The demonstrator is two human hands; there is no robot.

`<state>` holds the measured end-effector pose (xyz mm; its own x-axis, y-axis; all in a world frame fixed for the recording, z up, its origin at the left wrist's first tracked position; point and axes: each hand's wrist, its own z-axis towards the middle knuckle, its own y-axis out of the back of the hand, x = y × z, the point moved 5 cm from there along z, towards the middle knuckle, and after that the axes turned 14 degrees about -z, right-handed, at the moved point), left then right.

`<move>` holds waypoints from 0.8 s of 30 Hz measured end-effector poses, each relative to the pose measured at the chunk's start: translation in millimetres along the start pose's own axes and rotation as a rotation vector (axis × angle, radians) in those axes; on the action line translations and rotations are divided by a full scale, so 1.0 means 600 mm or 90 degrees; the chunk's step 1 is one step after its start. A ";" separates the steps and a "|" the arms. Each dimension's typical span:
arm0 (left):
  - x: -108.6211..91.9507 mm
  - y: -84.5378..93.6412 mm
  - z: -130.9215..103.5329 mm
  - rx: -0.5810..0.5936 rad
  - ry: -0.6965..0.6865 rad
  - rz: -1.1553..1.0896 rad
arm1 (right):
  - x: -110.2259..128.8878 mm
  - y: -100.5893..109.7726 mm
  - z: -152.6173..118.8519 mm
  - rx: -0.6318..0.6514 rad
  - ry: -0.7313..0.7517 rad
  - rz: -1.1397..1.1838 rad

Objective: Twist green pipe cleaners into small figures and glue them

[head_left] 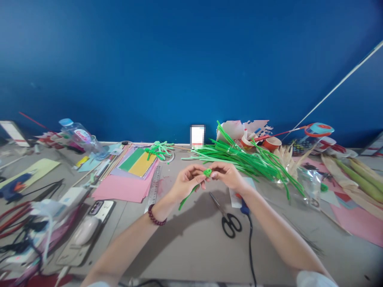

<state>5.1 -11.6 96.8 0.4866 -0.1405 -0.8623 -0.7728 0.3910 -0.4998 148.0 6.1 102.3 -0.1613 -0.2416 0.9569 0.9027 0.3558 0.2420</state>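
A small green fuzzy coil [207,172] is pinched between my two hands above the middle of the table. My left hand [189,181] holds it, fingers closed, with a green fuzzy stem [188,197] hanging down below. The fingertips of my right hand [226,175] press on the coil's right side. Black-handled scissors [228,221] lie on the table just below my right hand. Behind both hands spreads a large pile of green fuzzy stems [251,159].
Pink sheets [122,188], a ruler [154,187] and a plastic bottle [80,135] are on the left, with a phone [101,209] nearer. A glue gun [245,207] with its cable lies beside the scissors. Corn husks [362,179] are at the right.
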 end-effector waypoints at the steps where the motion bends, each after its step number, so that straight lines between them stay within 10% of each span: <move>1: -0.001 -0.001 -0.001 -0.004 0.003 -0.013 | 0.001 -0.001 0.000 0.006 0.002 0.003; 24: 0.014 0.008 0.000 -0.012 0.115 -0.105 | 0.011 -0.012 -0.002 -0.013 0.087 -0.107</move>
<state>5.3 -11.0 87.4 0.5274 -0.3615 -0.7689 -0.6975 0.3326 -0.6347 140.7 0.7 106.6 -0.2561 -0.4161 0.8725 0.8755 0.2827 0.3919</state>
